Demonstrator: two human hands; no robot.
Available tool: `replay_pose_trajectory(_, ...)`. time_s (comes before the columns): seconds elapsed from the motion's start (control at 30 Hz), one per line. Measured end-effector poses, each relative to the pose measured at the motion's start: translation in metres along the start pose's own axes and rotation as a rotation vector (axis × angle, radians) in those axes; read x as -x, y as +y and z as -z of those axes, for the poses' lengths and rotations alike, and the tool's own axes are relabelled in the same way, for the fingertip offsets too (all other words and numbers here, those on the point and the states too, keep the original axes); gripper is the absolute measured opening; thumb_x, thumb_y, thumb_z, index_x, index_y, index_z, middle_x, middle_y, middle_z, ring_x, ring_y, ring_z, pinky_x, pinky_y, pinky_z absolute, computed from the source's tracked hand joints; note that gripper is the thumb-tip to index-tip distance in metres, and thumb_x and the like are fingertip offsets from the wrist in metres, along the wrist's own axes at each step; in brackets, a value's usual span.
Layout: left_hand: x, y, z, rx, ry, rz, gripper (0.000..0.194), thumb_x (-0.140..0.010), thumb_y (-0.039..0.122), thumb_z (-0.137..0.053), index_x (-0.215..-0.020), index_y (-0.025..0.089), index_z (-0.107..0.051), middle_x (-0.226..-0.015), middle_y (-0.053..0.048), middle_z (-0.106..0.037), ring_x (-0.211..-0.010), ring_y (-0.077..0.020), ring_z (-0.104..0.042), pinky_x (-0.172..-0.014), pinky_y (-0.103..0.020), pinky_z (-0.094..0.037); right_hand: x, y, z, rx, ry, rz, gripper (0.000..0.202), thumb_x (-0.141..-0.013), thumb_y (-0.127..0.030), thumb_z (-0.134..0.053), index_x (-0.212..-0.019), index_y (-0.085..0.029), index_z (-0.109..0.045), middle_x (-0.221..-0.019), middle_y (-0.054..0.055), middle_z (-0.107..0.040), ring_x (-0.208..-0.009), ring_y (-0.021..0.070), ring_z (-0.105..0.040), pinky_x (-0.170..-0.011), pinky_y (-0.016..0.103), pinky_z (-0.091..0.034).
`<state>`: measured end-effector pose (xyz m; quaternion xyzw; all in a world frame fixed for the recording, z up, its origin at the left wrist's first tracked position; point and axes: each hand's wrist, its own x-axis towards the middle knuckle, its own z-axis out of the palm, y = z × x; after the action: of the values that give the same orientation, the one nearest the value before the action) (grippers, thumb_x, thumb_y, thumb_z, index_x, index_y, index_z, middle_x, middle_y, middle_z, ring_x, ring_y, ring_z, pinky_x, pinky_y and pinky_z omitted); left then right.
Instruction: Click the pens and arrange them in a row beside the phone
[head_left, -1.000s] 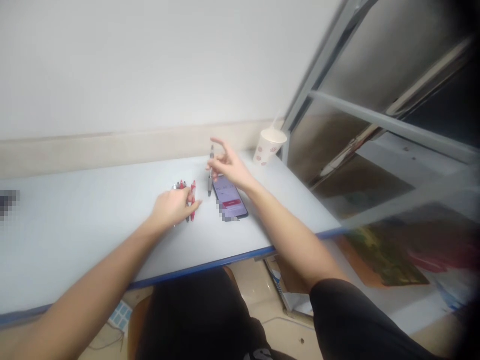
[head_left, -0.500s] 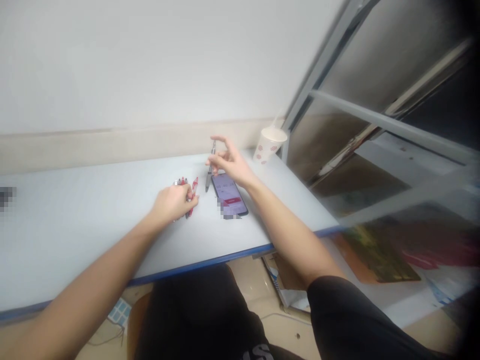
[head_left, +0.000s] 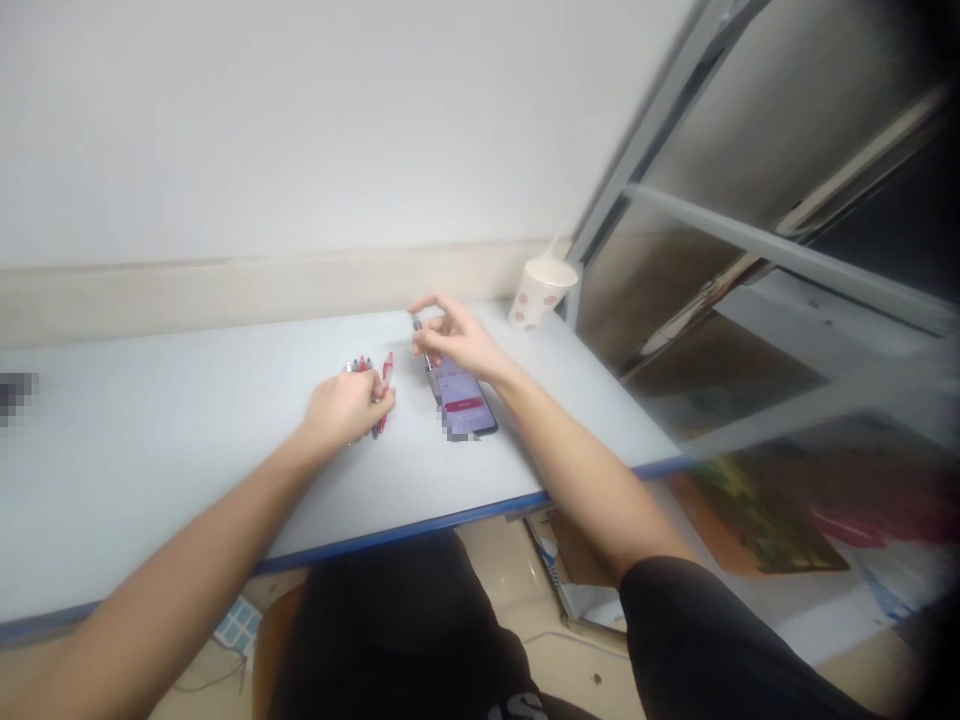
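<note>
My left hand (head_left: pixel 343 408) is closed around a bunch of pens (head_left: pixel 361 364) at the tabletop, its fingers mostly covering them. A red-and-clear pen (head_left: pixel 387 368) lies along the right side of that bunch, by the thumb and fingers. Between the thumb and fingers of my right hand (head_left: pixel 459 338) is a dark grey pen (head_left: pixel 431 378), tilted, its lower end by the left edge of a phone (head_left: pixel 469 392). My right index finger reaches over the top end of this pen. The lit phone lies face up, its upper part hidden by my right hand.
A white paper cup (head_left: pixel 541 292) with a straw stands at the table's back right corner. Beside it rises a grey metal rack (head_left: pixel 720 228) with papers on it. The pale table (head_left: pixel 187 430) has a blue front edge and meets the wall behind.
The grey pen in my right hand has swung so its lower end points further right, to the phone's edge. My right hand is slightly lower. My left hand stays at the bunch.
</note>
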<state>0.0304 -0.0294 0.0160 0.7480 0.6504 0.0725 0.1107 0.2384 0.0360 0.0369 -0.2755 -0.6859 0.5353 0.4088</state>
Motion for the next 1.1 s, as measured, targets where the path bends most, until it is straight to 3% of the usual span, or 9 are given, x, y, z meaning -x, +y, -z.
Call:
replay_pose_trajectory(0.13,0.000,-0.002,0.001,0.109,0.019,0.027,0.028,-0.096,0.047,-0.053,-0.080,0.025,-0.060,-0.071,-0.001,-0.075,-0.070,-0.0242,-0.071,-0.069,-0.033,-0.047,-0.001,0.000,0.003,-0.012,0.045,0.005,0.043,-0.085,-0.025,-0.068,-0.123,-0.022,-0.047,-0.074,-0.005,-0.071,-0.051,0.0086,-0.053,-0.054,0.023,-0.049)
replay_pose_trajectory(0.4,-0.002,-0.008,-0.003,0.195,0.070,0.006,0.031,-0.095,0.049,-0.053,-0.075,0.025,-0.058,-0.069,-0.001,-0.075,-0.068,-0.0228,-0.071,-0.064,-0.030,-0.046,-0.005,0.005,0.002,0.032,0.162,0.019,0.037,-0.085,-0.029,-0.065,-0.118,-0.020,-0.051,-0.073,-0.004,-0.068,-0.052,0.0087,-0.047,-0.051,0.023,-0.042)
replay_pose_trajectory(0.7,-0.005,-0.009,0.001,0.249,0.058,-0.054,0.026,-0.093,0.046,-0.056,-0.077,0.025,-0.058,-0.063,-0.001,-0.071,-0.069,-0.0247,-0.070,-0.066,-0.032,-0.044,-0.005,0.009,-0.001,0.031,0.111,-0.021,0.042,-0.083,-0.030,-0.067,-0.119,-0.023,-0.047,-0.073,-0.006,-0.069,-0.052,0.0096,-0.051,-0.054,0.024,-0.048)
replay_pose_trajectory(0.93,-0.004,-0.012,-0.001,0.302,0.065,-0.050,0.029,-0.090,0.049,-0.055,-0.074,0.026,-0.060,-0.063,-0.001,-0.069,-0.063,-0.0231,-0.066,-0.064,-0.032,-0.044,-0.005,0.012,-0.002,0.037,0.103,-0.026,0.037,-0.087,-0.029,-0.065,-0.119,-0.022,-0.049,-0.074,-0.005,-0.069,-0.054,0.0097,-0.050,-0.055,0.023,-0.046)
replay_pose_trajectory(1.1,-0.004,-0.014,-0.002,0.381,0.096,-0.022,0.029,-0.088,0.049,-0.057,-0.071,0.025,-0.060,-0.065,-0.002,-0.070,-0.063,-0.0226,-0.066,-0.064,-0.032,-0.046,-0.006,0.010,-0.001,0.037,0.127,0.047,0.035,-0.093,-0.034,-0.064,-0.123,-0.022,-0.052,-0.075,-0.004,-0.067,-0.057,0.0100,-0.046,-0.055,0.023,-0.042)
